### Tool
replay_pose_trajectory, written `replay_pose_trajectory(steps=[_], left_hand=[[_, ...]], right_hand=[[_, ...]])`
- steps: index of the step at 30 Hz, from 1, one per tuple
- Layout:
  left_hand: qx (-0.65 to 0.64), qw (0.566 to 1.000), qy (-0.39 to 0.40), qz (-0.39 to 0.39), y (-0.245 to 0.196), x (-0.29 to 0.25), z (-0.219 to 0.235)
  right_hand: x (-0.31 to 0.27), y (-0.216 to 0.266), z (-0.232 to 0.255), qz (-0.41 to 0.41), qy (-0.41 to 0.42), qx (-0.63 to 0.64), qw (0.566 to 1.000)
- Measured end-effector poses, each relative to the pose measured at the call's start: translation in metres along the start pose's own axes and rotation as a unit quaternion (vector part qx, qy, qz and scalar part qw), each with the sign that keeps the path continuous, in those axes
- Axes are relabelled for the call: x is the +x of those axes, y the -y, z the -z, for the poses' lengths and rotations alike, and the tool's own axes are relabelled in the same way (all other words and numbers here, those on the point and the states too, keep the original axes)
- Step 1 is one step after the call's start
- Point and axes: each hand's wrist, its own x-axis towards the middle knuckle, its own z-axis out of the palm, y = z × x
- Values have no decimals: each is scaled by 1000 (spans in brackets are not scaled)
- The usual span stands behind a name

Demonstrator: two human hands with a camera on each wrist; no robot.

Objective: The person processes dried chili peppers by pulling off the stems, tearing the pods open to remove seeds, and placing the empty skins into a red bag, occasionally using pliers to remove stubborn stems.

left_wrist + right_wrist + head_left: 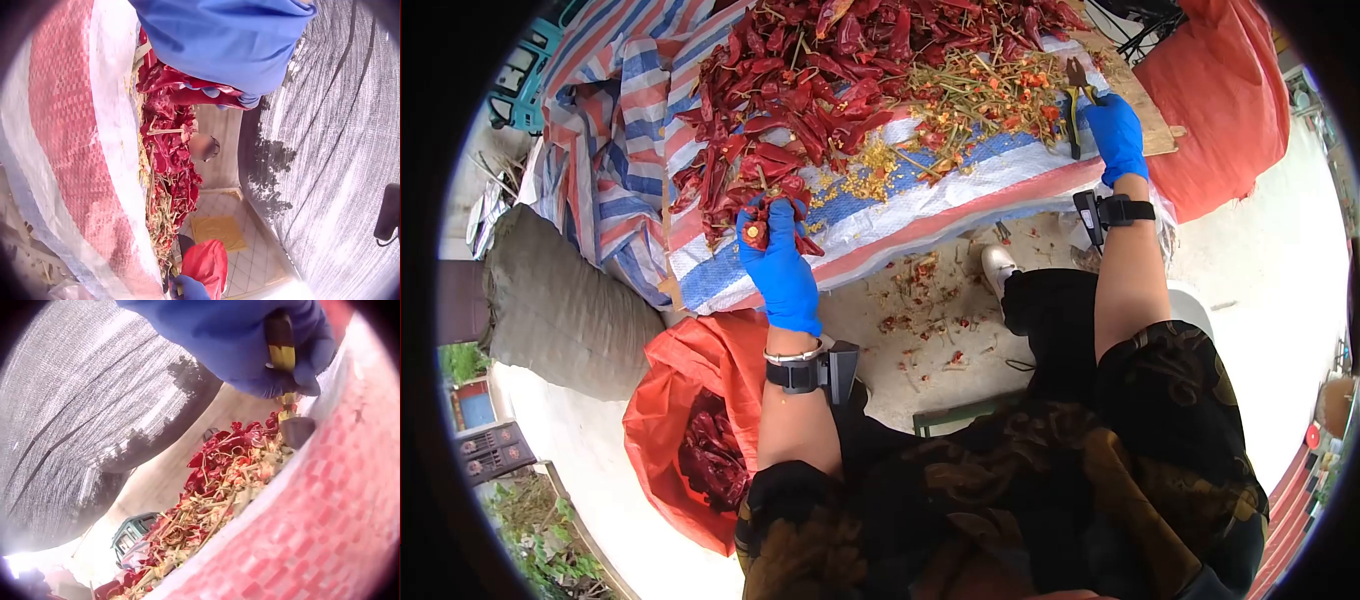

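Note:
My left hand [780, 270], in a blue glove, grips several dried red chili peppers [756, 236] at the table's near edge. In the left wrist view, pieces of red pepper [206, 97] stick out below the gloved fingers. My right hand [1116, 138], also gloved in blue, holds a pair of pliers [1074, 122] with yellow and dark handles at the table's right side. Their metal head points away from me. A big heap of dried red chilies [830, 75] covers the far part of the table, with a pile of cut stems [985, 95] on its right.
A striped woven sheet [880, 225] covers the table. Loose yellow seeds [870, 175] lie near its front. An open red sack [665, 375] with chilies inside stands at lower left, beside a full grey sack [565, 310]. Another red sack [1220, 110] stands right. Scraps [920, 300] litter the floor.

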Motion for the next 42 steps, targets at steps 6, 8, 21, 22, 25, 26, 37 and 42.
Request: replay_pose_trajectory(steps=[6,8,21,22,25,26,37,42], left_hand=[[-6,1000,-17,-5,4,6,1],[6,1000,-16,-9,6,5,6],[12,999,13,-43,0,9,16],[21,998,-2,-62,0,10,16],[26,999,-8,-34,-7,5,12],[51,998,-8,-38,-5,5,14],[39,996,-21,-74,-7,9,16],[94,993,-12,-70,-5,9,20]], right_hand=[[-8,38,31,16,16,391,920],[-43,84,41,35,58,448,892],[-143,161,8,204,411,504,732],[-145,160,11,203,408,505,733],[-161,176,17,129,556,610,550],[-163,177,11,137,559,621,533],[-175,180,17,137,638,574,495],[-177,180,24,80,676,457,572]])
